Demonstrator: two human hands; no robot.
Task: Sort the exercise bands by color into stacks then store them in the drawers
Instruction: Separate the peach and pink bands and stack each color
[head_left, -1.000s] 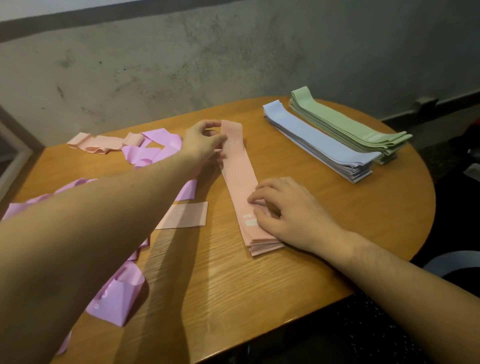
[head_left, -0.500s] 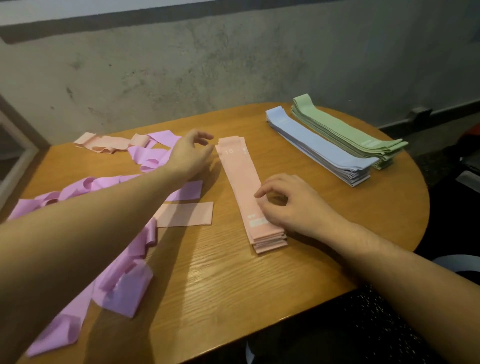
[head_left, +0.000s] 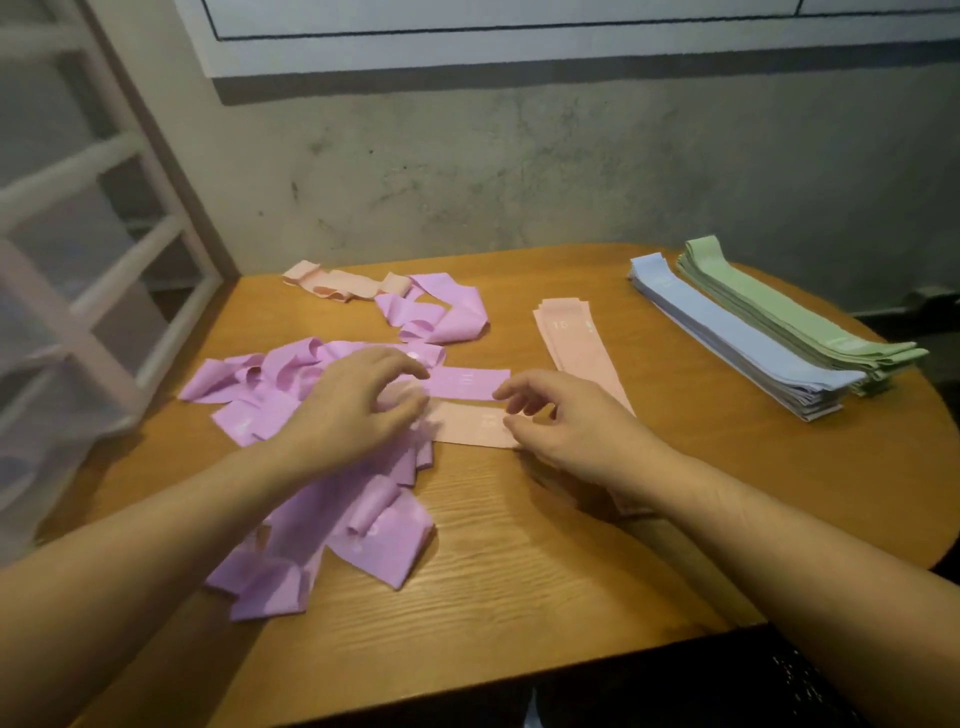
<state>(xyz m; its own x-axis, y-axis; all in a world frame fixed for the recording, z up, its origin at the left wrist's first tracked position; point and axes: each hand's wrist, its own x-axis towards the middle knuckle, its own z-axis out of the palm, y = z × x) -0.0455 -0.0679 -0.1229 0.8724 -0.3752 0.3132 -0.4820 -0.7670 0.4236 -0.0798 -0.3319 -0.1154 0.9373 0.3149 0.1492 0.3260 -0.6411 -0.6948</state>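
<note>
Stood before a round wooden worktop (head_left: 519, 545) set against a stained grey wall. Reached both hands in over a loose peach band (head_left: 475, 425) lying flat near the middle. Left hand (head_left: 358, 410) hovered with fingers (head_left: 400, 364) loosely curled and thumb near the band's left end, over the edge of a tangled pile of pink bands (head_left: 322, 467); could not tell whether anything was actually pinched there. Right hand (head_left: 566, 421) held low at the band's right end, fingers relaxed and slightly bent, tips just at the peach strip and the pink strip (head_left: 470, 383) beside it, gripping nothing plainly. Kept a neat peach stack (head_left: 576, 343) just behind the right hand, partly hidden by it. Left a second clump of pink bands (head_left: 441, 317) farther back, with a few crumpled peach bands (head_left: 343, 283) touching it at the far edge. Had blue stack (head_left: 727, 338) and green stack (head_left: 789, 317) side by side, touching, far right. Translucent white drawers (head_left: 78, 260) blurred at left.
</note>
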